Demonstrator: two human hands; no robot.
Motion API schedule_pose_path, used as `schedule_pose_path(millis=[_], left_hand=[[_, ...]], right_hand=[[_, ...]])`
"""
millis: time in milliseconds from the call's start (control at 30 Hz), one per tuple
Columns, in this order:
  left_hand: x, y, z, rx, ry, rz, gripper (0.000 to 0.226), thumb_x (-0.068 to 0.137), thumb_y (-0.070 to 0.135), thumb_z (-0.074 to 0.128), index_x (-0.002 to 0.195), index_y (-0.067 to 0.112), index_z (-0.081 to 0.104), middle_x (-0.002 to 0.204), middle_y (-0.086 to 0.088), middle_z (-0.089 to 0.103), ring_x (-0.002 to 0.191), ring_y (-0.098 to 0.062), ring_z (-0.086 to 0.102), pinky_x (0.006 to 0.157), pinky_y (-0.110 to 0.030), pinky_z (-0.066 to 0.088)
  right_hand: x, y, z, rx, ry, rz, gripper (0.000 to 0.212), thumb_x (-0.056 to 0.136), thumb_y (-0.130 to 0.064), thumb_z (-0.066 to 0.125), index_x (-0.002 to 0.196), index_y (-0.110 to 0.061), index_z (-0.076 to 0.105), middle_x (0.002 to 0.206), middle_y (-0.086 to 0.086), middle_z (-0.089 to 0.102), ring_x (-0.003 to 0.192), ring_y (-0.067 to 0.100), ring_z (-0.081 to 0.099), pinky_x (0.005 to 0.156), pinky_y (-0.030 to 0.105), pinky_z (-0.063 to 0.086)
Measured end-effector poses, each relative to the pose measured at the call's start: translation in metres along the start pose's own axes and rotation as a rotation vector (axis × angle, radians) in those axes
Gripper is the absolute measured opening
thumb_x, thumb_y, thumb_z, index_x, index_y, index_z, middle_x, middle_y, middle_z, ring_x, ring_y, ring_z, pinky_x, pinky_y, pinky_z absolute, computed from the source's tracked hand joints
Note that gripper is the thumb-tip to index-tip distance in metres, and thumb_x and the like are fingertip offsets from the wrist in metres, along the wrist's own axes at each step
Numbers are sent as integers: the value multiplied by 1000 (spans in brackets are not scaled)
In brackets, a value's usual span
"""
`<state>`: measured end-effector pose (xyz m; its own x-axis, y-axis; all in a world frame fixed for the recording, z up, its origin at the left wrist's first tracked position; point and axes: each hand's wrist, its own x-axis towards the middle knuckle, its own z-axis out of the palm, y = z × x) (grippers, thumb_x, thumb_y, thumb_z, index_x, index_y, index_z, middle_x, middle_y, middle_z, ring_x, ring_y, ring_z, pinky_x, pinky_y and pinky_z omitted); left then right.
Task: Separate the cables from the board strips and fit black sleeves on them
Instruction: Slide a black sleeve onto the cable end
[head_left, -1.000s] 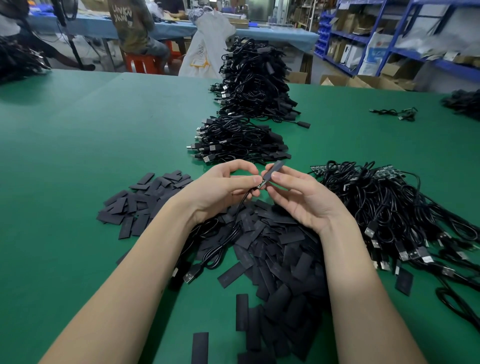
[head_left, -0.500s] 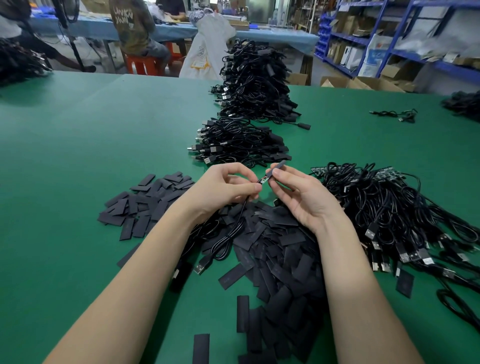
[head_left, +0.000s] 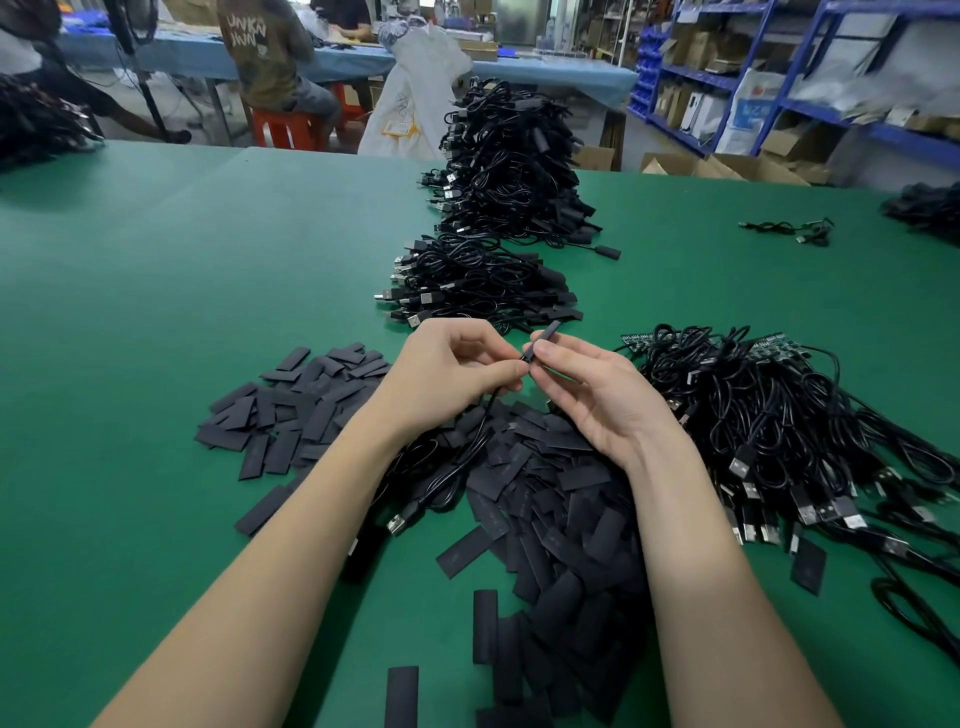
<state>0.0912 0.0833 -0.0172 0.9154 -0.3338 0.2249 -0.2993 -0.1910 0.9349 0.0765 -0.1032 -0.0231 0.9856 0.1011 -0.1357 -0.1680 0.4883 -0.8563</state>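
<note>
Two bare hands meet above a green table (head_left: 208, 291), which serves as the landmark here. The left hand (head_left: 447, 374) has its fingers curled, thumb and forefinger pinching the end of a thin black cable (head_left: 467, 457); the cable drops from the pinch, loops over the table below the left wrist, and ends in a USB plug (head_left: 399, 522) lying on the table surface. The right hand (head_left: 597, 400) pinches a black sleeve (head_left: 543, 336) between thumb and forefinger; the sleeve points up and away from the person, its lower end touching the cable end held by the left hand. How far the cable end sits inside the sleeve cannot be told.

On the table directly under both hands lies a loose heap of flat black sleeves (head_left: 561, 509), spreading toward the near edge; a smaller scatter of sleeves (head_left: 291, 405) lies to its left. To the right of the hands rests a tangle of cables on green board strips (head_left: 779, 431). Beyond the hands, toward the far table edge, stand two piles of cables (head_left: 478, 286), the farther pile (head_left: 514, 161) being taller.
</note>
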Motion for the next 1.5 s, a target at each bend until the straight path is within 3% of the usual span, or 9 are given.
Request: schedule_pose_path(millis=[167, 267, 467, 700, 900, 1100, 1233, 1333, 1500], left_hand=[[0, 3, 4, -99, 46, -5, 13, 86, 3, 78, 93, -3, 69, 78, -15, 77, 67, -17, 72, 64, -18, 52], [1, 4, 7, -136, 43, -7, 12, 86, -2, 76, 92, -5, 65, 78, -18, 76, 63, -15, 68, 63, -18, 51], [2, 4, 7, -174, 68, -48, 16, 86, 1, 76, 93, -7, 64, 80, -19, 76, 67, -24, 66, 71, -41, 45], [2, 5, 9, -156, 70, -38, 11, 87, 1, 76, 91, -2, 66, 79, -17, 76, 66, -18, 68, 63, -21, 51], [4, 5, -2, 53, -102, -165, 26, 86, 29, 80, 104, 17, 67, 85, 5, 73, 79, -13, 68, 88, -38, 58], [2, 7, -4, 139, -190, -169, 8, 96, 27, 68, 90, 21, 68, 67, 2, 60, 64, -16, 53, 66, -31, 40], [2, 9, 4, -18, -153, -211, 7, 101, 17, 61, 96, 12, 61, 77, -5, 59, 70, -22, 74, 63, -30, 53], [5, 13, 12, -58, -89, -219, 9, 102, 17, 59, 97, 10, 61, 85, -9, 59, 62, -24, 71, 58, -30, 56], [35, 30, 9, 145, 82, -129, 9, 100, 18, 59, 94, 14, 66, 78, -3, 65, 59, -17, 69, 54, -28, 55]], right_hand=[[0, 1, 1, -6, 18, 3, 16, 87, -4, 74, 103, -1, 74, 97, 11, 77, 89, 15, 74, 76, 19, 58], [-2, 1, 4, -82, 27, -52, 22, 89, -9, 74, 111, -13, 73, 104, 9, 78, 93, 18, 74, 76, 21, 58], [-5, 0, 12, -107, 56, -196, 21, 90, -10, 74, 106, -23, 77, 105, 9, 78, 95, 19, 74, 78, 24, 59], [-3, 2, 13, -153, 109, -226, 17, 90, -9, 75, 104, -19, 77, 98, 10, 78, 88, 19, 73, 76, 24, 59], [0, 2, 10, -45, 196, -241, 17, 89, -6, 75, 104, -16, 76, 100, 13, 76, 90, 22, 68, 73, 23, 59], [2, 0, 4, 0, 305, -244, 17, 86, -4, 77, 101, -12, 75, 117, 23, 72, 87, 22, 71, 73, 23, 59], [2, -1, 2, -8, 321, -229, 15, 92, -15, 75, 107, -14, 72, 103, 11, 78, 85, 21, 77, 69, 23, 59], [2, -3, -1, -61, 347, -212, 24, 101, -33, 64, 117, -17, 63, 96, 6, 79, 85, 24, 78, 65, 25, 60], [3, -3, -2, -144, 356, -171, 23, 105, -36, 55, 114, -18, 64, 95, 1, 80, 80, 20, 78, 62, 26, 60]])
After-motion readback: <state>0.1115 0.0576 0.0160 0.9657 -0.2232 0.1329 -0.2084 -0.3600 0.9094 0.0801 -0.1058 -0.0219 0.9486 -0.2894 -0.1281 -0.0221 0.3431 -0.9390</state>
